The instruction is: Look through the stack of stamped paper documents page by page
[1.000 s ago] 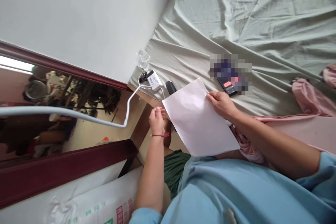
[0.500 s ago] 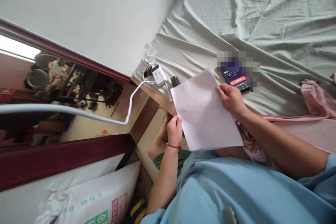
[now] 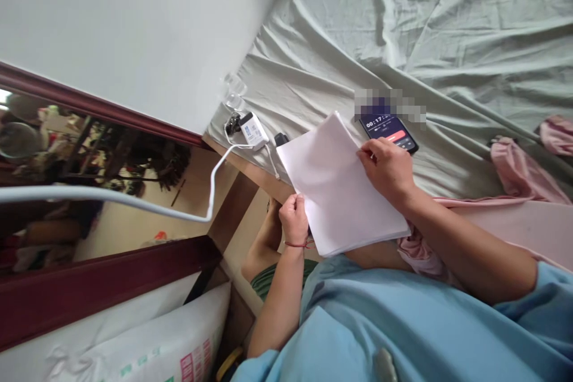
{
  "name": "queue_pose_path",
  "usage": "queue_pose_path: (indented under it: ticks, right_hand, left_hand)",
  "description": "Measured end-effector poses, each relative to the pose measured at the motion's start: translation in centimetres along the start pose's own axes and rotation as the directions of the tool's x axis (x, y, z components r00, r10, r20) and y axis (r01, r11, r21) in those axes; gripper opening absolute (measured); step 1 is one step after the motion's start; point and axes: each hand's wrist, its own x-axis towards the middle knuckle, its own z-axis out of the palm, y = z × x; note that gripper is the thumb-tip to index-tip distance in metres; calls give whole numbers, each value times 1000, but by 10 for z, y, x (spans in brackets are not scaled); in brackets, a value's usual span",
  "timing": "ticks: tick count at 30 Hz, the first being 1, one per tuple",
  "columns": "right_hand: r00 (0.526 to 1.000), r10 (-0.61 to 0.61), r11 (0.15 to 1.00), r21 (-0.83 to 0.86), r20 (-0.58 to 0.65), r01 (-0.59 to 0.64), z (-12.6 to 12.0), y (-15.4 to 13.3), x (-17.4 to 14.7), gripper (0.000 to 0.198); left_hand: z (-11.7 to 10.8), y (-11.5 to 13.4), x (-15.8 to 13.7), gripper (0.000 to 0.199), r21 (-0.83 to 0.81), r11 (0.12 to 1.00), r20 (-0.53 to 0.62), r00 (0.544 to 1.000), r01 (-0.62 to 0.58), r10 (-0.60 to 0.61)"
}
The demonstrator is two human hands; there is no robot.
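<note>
A stack of white paper sheets (image 3: 344,191) tilts above my lap, its top edges slightly fanned apart. My left hand (image 3: 294,219), with a red string at the wrist, is closed on the stack's left edge, thumb on top. At the upper right edge my right hand (image 3: 388,170) has its fingers curled and pinched at the sheets; its fingertips are partly hidden. Just beyond that hand lies a phone (image 3: 396,131) with a timer on its screen, partly blurred out.
Wrinkled pale green bedding (image 3: 430,30) spreads ahead. A white adapter (image 3: 253,130) with a cable (image 3: 134,198) sits near the wooden bed edge. Pink cloth (image 3: 514,170) lies at the right. White sacks (image 3: 179,322) stand at lower left, below a dark red frame (image 3: 111,268).
My right hand has shifted along the sheets' right edge, its fingers more curled. The top edges now look slightly fanned. The left hand keeps its hold; the whole view has shifted slightly.
</note>
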Motion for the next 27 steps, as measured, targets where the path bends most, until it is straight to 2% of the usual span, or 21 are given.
queue_pose_path:
  ticks: [7, 10, 12, 13, 14, 16, 17, 18, 19, 21, 23, 25, 26, 27]
  right_hand:
    - [991, -94, 995, -24, -93, 92, 3, 0, -3, 17]
    - [969, -196, 966, 139, -150, 217, 1, -1, -2, 17]
    - [973, -225, 891, 396, -42, 223, -2, -3, 0, 17]
    - [973, -221, 826, 543, 66, 151, -5, -4, 1, 21]
    - [957, -210, 748, 663, 199, 26, -7, -5, 3, 29]
    - [883, -154, 600, 752, 443, -273, -13, -4, 7, 45]
    - [846, -105, 563, 732, 523, -383, -15, -3, 10, 48]
    - [819, -46, 565, 692, 572, -450, -17, -1, 12, 47]
    - [801, 7, 605, 635, 599, -481, -19, 2, 15, 42]
    - [764, 40, 716, 514, 644, -471, -23, 7, 18, 31]
    - [686, -52, 796, 445, 726, -411, -27, 11, 20, 28]
    - [590, -182, 821, 452, 786, -349, -29, 12, 20, 31]
    - [563, -231, 821, 470, 793, -324, -29, 11, 18, 35]
    - [558, -265, 817, 491, 786, -304, -28, 9, 16, 41]
  left_hand:
    - [1, 3, -1, 34, 5, 1000, -22, 1000, 7, -7]
    - [2, 1, -2, 35, -12, 1000, -33, 999, 27, -27]
    - [3, -1, -1, 37, -27, 999, -30, 999, 40, -41]
    - [3, -2, -1, 39, -39, 998, -24, 999, 42, -43]
    - [3, -3, -1, 40, -52, 998, -18, 999, 42, -43]
    - [3, -4, -1, 41, -69, 997, -12, 999, 45, -46]
    - [2, -4, -1, 40, -64, 997, -13, 999, 46, -47]
    - [2, -3, -1, 39, -53, 998, -18, 999, 44, -45]
    - [2, -2, -1, 37, -37, 999, -23, 999, 37, -38]
    - [1, -1, 0, 34, -7, 1000, -24, 1000, 14, -14]
    - [1, 0, 0, 34, 3, 1000, -19, 1000, 0, 0]
    - [1, -1, 1, 36, 0, 1000, -8, 1000, 15, -15]
    - [1, -2, 1, 36, -8, 1000, -1, 1000, 26, -26]
    - [1, -3, 2, 37, -18, 999, 8, 999, 33, -33]
